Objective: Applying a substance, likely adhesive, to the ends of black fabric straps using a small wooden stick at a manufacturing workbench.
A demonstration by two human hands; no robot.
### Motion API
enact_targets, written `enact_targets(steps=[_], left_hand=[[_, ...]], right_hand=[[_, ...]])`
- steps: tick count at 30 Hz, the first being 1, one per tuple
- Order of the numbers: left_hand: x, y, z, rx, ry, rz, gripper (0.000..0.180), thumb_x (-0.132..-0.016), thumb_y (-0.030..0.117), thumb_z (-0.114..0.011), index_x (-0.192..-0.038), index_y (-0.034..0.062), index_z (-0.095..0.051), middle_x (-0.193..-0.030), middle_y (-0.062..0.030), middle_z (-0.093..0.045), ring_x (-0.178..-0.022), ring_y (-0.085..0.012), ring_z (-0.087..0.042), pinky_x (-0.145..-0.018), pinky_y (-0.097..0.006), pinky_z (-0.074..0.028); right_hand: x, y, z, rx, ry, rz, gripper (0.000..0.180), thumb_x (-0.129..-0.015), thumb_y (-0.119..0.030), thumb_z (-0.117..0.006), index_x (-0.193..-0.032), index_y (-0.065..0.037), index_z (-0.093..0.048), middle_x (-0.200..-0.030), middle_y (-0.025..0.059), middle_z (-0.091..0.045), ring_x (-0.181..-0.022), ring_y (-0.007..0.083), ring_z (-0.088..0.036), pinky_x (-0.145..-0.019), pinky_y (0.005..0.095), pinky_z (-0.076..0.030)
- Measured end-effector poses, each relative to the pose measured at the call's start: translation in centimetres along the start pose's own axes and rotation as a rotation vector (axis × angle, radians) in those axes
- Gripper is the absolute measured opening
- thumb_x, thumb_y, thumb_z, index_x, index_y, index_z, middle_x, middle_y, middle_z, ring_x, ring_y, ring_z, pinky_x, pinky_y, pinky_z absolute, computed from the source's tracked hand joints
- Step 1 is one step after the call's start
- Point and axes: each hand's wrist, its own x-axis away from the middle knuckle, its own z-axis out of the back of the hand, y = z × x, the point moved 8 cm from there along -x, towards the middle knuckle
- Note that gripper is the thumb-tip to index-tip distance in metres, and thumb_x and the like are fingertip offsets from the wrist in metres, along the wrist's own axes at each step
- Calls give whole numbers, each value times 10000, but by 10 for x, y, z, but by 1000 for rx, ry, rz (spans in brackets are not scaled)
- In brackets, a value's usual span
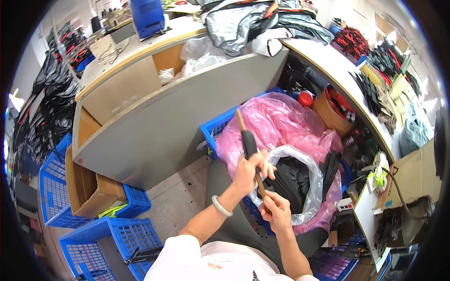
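A thin wooden stick [239, 119] slants up and away in front of my body, with a black fabric sleeve [249, 143] around its upper part. My left hand [249, 171], wearing a pale bracelet, is closed around the sleeve and stick near mid-length. Lower down, my right hand [275, 208] grips the stick's near end. Just beyond my right hand, a clear plastic bag [313, 206] with a rolled-open mouth holds a heap of black fabric strips [291, 180]. Pink plastic sheeting [286, 117] surrounds that bag inside a blue crate [212, 129].
A grey panel [178, 117] stands upright ahead, below a worktable stacked with silver-black fabric [234, 23]. Blue crates [110, 243] and a cardboard box [91, 189] sit at the left. To the right are a white-topped table [323, 61], a brown bin [330, 112] and a red ball [305, 99].
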Motion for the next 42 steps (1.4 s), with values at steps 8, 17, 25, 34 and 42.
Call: enact_targets(steps=[8,17,25,34,42], left_hand=[[-17,-11,9,135,-31,148,288,-882,142,-468,-606,92,-403,-516,-102,-502,-556,-292,-575,-785,-446,-450],[-10,-51,-19,99,-126,63,224,-857,133,-421,-643,69,-427,-537,-122,-520,-530,-300,-583,-759,-437,-471],[-34,-15,-4,130,-170,68,405,-976,400,-307,-900,48,-492,-769,-139,-590,-756,-322,-615,-795,-453,-462],[-40,-2,75,-610,56,-38,277,-956,261,-438,-993,8,-547,-861,-136,-653,-793,-232,-648,-714,-367,-499],[-5,-18,-4,-2002,-371,-527,183,-682,6,-550,-846,51,-483,-736,-106,-518,-699,-281,-574,-578,-392,-474]], right_hand=[[15,-9,53,217,40,10,249,-859,-59,-584,-1093,23,-608,-648,13,-552,-534,51,-485,-440,158,-320],[-5,-12,41,128,272,193,254,-846,-40,-610,-1098,-24,-635,-733,-15,-580,-577,35,-495,-510,164,-401],[15,2,94,301,242,184,250,-821,-10,-622,-1070,-11,-651,-779,11,-618,-593,46,-515,-528,175,-415],[-3,12,232,1186,694,174,260,-777,-163,-674,-1013,-54,-677,-878,145,-657,-698,236,-625,-651,343,-484],[-56,-34,95,146,128,139,411,-844,-220,-639,-1166,24,-562,-1022,101,-634,-841,155,-612,-766,266,-473]])
